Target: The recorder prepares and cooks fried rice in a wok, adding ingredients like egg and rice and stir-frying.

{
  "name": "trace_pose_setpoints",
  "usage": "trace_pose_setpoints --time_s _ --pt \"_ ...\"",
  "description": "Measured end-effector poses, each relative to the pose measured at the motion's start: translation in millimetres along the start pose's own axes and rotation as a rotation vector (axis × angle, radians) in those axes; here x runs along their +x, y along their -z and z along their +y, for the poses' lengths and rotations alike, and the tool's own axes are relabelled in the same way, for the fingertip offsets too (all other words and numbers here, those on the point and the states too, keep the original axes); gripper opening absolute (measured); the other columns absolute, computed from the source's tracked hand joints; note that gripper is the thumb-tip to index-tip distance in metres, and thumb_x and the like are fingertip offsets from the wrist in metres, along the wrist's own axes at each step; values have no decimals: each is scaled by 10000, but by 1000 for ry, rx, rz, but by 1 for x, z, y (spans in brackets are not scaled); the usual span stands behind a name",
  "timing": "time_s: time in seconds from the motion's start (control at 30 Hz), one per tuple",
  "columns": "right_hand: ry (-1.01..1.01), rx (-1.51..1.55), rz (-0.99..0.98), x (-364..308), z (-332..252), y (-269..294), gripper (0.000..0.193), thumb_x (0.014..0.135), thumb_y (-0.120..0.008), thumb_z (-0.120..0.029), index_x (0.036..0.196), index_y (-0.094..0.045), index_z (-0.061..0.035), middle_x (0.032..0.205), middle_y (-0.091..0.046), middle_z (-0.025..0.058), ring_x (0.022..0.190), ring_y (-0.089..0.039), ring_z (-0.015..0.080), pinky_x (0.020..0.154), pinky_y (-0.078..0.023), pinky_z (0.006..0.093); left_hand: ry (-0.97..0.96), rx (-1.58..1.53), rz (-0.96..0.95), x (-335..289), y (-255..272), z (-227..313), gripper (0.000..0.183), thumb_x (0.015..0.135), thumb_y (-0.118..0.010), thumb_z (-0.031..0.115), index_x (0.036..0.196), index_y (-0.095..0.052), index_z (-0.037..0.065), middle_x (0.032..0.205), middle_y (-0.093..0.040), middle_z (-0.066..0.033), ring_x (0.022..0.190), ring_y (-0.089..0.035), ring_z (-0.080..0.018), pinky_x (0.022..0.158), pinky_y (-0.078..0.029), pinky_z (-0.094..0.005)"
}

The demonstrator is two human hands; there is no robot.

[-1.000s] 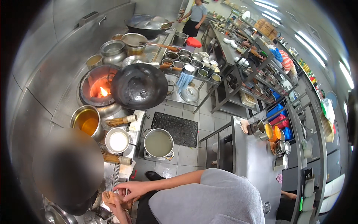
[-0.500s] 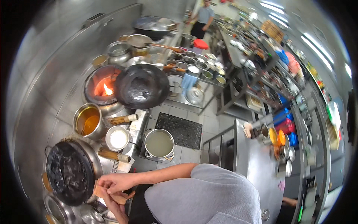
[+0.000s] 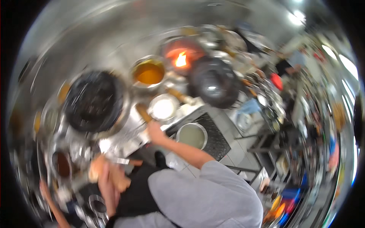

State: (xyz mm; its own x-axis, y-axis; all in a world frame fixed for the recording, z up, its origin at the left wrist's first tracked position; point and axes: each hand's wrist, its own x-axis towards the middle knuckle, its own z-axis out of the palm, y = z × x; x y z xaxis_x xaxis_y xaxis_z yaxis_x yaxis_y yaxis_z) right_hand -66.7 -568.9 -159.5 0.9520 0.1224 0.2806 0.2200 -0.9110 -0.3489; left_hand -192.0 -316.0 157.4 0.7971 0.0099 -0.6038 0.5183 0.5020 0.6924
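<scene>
My right hand (image 3: 155, 132) is closed at the handle end of a bamboo wok brush (image 3: 143, 112), beside a metal pot of white contents (image 3: 163, 107). In my left hand (image 3: 108, 184), low and nearer my body, is a tan, soft-looking piece (image 3: 97, 168), perhaps a folded cloth; motion blur hides its kind. Just beside that hand show a short silvery strip and a brown handle (image 3: 135, 162); whether I hold it cannot be seen. A black wok (image 3: 95, 100) sits on the burner ahead of my left hand.
A pot of orange liquid (image 3: 148, 73) stands near a burner with a flame (image 3: 181, 59). Another wok (image 3: 214, 81) rests right of it, with a second brush (image 3: 179, 95) nearer. A pot of cloudy liquid (image 3: 192, 136) is low down. Another person's arm (image 3: 53, 203) reaches in at lower left.
My right hand has left the tan piece and moved to the brush's handle. My left hand keeps the piece. The whole view has swung left, so things appear shifted right.
</scene>
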Motion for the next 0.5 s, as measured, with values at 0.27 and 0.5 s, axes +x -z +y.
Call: trace_pose_setpoints --time_s 0.27,0.5 --pt "-310 -71 -286 20 7 15 474 812 -661 -255 1135 -496 51 1068 -596 222 970 -611 381 830 -505 440 202 -288 -32 112 93 -19 417 936 -590 417 1191 -494 102 964 -578 -94 820 -633 -270 676 -574 -402" --pt "-782 976 -166 10 -66 108 511 910 -593 -362 1223 -513 35 1110 -610 156 991 -576 240 894 -448 376 127 -354 -37 237 109 -2 452 923 -551 506 1112 -495 99 946 -581 -94 839 -609 -247 714 -547 -418"
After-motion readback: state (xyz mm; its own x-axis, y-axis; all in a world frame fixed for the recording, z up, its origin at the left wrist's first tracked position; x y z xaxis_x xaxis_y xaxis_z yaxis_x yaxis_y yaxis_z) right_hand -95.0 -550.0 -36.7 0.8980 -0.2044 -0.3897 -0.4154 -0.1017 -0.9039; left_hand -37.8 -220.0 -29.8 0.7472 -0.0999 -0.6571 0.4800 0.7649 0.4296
